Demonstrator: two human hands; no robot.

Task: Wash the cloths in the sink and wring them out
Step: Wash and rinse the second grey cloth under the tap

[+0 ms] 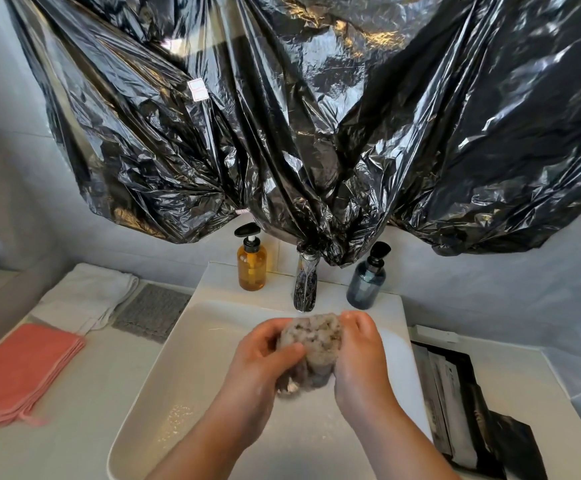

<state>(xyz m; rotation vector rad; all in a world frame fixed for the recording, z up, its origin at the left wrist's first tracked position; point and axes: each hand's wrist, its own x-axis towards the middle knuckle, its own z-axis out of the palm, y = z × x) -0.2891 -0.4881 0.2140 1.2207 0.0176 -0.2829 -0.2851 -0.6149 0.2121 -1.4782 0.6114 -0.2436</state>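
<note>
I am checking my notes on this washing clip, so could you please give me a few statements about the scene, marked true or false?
The left hand and right hand both grip the grey cloth above the sink. True.
The pink cloths lie in the sink. False: they are stacked on the counter to its left.
The amber pump bottle stands left of the blue pump bottle. True.
The white towel is in the right hand. False: it lies folded on the counter.
</note>
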